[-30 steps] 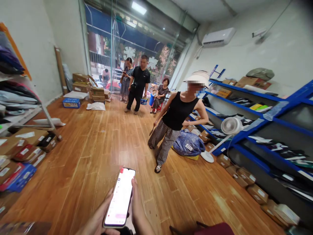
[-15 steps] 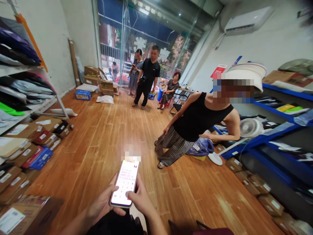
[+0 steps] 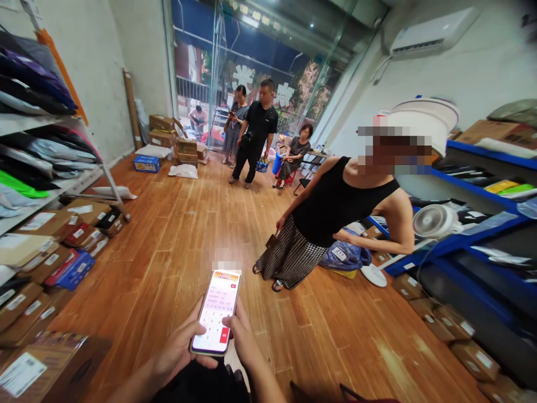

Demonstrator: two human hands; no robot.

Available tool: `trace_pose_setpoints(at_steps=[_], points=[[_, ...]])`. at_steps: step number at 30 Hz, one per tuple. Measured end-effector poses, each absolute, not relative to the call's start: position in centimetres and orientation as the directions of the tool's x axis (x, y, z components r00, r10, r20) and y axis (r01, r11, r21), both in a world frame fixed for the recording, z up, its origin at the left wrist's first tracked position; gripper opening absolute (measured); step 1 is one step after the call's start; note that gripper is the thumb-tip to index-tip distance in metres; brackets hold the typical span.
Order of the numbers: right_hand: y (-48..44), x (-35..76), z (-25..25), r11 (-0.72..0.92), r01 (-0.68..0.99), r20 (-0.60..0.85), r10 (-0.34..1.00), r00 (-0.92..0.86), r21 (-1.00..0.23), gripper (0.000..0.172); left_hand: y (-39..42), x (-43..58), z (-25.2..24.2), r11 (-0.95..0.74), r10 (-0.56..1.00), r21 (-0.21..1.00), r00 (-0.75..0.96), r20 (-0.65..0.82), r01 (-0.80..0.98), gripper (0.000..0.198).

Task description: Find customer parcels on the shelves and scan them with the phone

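**Two hands, one phone, in a parcel-lined room**

Both grips are closed on a slim, glossy smartphone (image 3: 216, 313): the left hand (image 3: 178, 350) cradles its left edge, the right hand (image 3: 243, 341) its right, thumb resting on the lit keypad screen. The phone's long axis points away from the holder, over a wood-plank floor (image 3: 176, 235). Nearby, a person in a black top (image 3: 335, 204) bends beside blue metal shelves (image 3: 474, 235); cardboard boxes (image 3: 46, 263) line the left.
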State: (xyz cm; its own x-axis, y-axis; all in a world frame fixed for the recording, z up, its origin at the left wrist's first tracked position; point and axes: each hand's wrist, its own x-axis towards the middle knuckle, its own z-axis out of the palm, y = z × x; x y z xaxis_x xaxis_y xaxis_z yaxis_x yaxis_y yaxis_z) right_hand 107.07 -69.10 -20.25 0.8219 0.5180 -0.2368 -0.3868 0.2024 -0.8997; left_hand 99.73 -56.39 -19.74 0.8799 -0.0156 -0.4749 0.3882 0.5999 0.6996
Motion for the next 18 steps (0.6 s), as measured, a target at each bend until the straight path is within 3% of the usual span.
trace_pose_setpoints(at_steps=[5, 12, 18], points=[[-68.3, 107.5, -20.3, 0.236, -0.4, -0.288, 0.397, 0.872, -0.886, 0.042, -56.4, 99.6, -20.7, 0.67, -0.066, 0.646, 0.896, -0.439, 0.366, 0.091], [-67.4, 108.1, -20.9, 0.251, -0.394, -0.319, 0.294, 0.901, -0.884, 0.062, -56.6, 99.0, -22.7, 0.765, -0.119, 0.556, 0.92, -0.374, 0.324, 0.097], [-68.2, 107.9, -20.6, 0.276, -0.301, -0.233, 0.254, 0.939, -0.913, 0.071, -56.3, 99.1, -23.1, 0.785, -0.123, 0.532, 0.922, -0.368, 0.317, 0.1]])
